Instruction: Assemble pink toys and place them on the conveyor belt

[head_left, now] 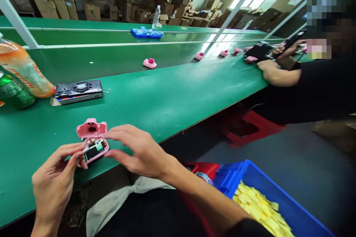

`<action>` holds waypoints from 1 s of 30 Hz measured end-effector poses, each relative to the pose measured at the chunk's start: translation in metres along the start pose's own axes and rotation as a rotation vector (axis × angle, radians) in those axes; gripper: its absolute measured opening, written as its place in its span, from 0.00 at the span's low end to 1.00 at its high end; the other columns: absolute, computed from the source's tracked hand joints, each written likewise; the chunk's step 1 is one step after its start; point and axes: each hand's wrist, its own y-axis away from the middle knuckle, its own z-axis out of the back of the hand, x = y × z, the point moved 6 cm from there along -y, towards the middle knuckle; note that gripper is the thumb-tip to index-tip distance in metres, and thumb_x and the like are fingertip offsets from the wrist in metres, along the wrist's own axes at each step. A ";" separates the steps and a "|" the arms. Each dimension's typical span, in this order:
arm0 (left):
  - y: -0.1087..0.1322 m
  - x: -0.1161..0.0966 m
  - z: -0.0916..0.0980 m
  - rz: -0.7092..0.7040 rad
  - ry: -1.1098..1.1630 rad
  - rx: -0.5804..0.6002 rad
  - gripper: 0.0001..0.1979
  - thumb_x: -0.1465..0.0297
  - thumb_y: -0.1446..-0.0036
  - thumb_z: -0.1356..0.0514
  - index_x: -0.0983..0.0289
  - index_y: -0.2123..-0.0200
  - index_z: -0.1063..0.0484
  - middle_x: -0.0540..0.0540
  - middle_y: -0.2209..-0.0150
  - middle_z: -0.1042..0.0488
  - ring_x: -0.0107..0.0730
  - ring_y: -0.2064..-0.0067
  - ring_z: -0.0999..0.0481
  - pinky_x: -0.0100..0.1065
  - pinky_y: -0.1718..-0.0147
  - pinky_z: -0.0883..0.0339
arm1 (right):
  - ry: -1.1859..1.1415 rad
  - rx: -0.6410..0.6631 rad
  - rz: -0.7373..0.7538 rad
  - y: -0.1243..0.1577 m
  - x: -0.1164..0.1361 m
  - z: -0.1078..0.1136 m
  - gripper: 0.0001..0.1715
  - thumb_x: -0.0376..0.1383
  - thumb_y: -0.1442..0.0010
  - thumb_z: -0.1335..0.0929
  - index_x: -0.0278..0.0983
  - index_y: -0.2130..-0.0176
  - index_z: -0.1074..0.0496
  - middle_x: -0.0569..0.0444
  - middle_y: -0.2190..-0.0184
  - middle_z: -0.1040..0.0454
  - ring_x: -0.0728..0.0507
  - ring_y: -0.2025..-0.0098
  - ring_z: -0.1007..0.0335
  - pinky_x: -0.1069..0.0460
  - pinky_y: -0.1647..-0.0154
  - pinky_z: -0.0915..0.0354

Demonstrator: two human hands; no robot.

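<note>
A small pink toy camera lies opened at the near edge of the green bench. Its back half (96,150) shows a green circuit board and dark parts, and its front shell (91,129) is tipped away behind, with thin wires between the halves. My left hand (59,166) pinches the left side of the back half between thumb and fingers. On the other side, my right hand (139,150) has its thumb and fingers apart, with the fingertips beside the casing's right edge. Whether they touch it I cannot tell.
A black phone (79,89) rests on a box, near an orange bottle (25,68) and green can (15,90). Pink cameras (150,63) line the belt. A co-worker's arm (280,76) is at right. Below stands a blue bin (247,170) with yellow pieces.
</note>
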 end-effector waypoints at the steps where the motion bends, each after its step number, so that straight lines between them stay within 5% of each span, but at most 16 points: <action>1: 0.001 -0.003 -0.003 -0.007 0.032 0.016 0.08 0.63 0.39 0.33 0.61 0.66 0.21 0.51 0.62 0.20 0.24 0.74 0.26 0.28 0.74 0.27 | -0.018 0.131 0.030 -0.021 0.005 -0.019 0.10 0.36 0.30 0.31 0.36 0.50 0.27 0.49 0.52 0.21 0.45 0.48 0.26 0.51 0.48 0.31; 4: 0.002 -0.004 -0.004 0.009 0.085 0.038 0.09 0.63 0.37 0.35 0.61 0.69 0.23 0.51 0.60 0.22 0.25 0.71 0.25 0.27 0.73 0.27 | -0.039 0.413 0.004 -0.051 0.005 -0.052 0.03 0.33 0.32 0.29 0.34 0.58 0.26 0.51 0.58 0.20 0.46 0.57 0.25 0.54 0.55 0.33; 8: 0.002 -0.001 -0.004 -0.003 0.062 0.057 0.12 0.62 0.37 0.35 0.61 0.70 0.26 0.50 0.62 0.25 0.25 0.71 0.26 0.27 0.73 0.29 | -0.165 0.517 -0.001 -0.059 0.000 -0.052 0.01 0.29 0.34 0.29 0.32 0.62 0.25 0.53 0.63 0.21 0.50 0.62 0.26 0.57 0.61 0.36; 14: -0.001 0.004 0.000 0.036 -0.003 0.014 0.19 0.57 0.27 0.52 0.60 0.56 0.24 0.53 0.53 0.24 0.26 0.70 0.26 0.33 0.67 0.28 | -0.277 0.407 -0.066 -0.057 -0.015 -0.042 0.10 0.31 0.35 0.27 0.33 0.52 0.19 0.52 0.61 0.18 0.49 0.62 0.24 0.56 0.60 0.35; 17: 0.001 0.002 0.000 -0.029 -0.314 -0.007 0.15 0.60 0.30 0.45 0.59 0.48 0.25 0.55 0.50 0.24 0.34 0.59 0.25 0.37 0.56 0.29 | -0.351 0.285 -0.074 -0.048 -0.030 -0.043 0.12 0.33 0.34 0.27 0.36 0.51 0.19 0.52 0.58 0.18 0.48 0.58 0.23 0.55 0.56 0.32; 21: 0.006 -0.005 -0.010 -0.206 -0.509 -0.008 0.10 0.66 0.32 0.41 0.62 0.54 0.22 0.56 0.56 0.21 0.39 0.54 0.24 0.38 0.52 0.29 | -0.337 0.135 -0.018 -0.033 -0.038 -0.044 0.09 0.33 0.33 0.28 0.38 0.53 0.18 0.52 0.58 0.19 0.48 0.57 0.23 0.53 0.53 0.29; 30: 0.007 -0.006 -0.012 -0.152 -0.505 -0.037 0.07 0.70 0.32 0.40 0.63 0.58 0.21 0.54 0.58 0.18 0.35 0.56 0.19 0.35 0.54 0.27 | 0.127 0.310 0.136 -0.016 -0.032 -0.048 0.13 0.31 0.29 0.34 0.38 0.52 0.20 0.45 0.55 0.24 0.44 0.54 0.28 0.49 0.54 0.27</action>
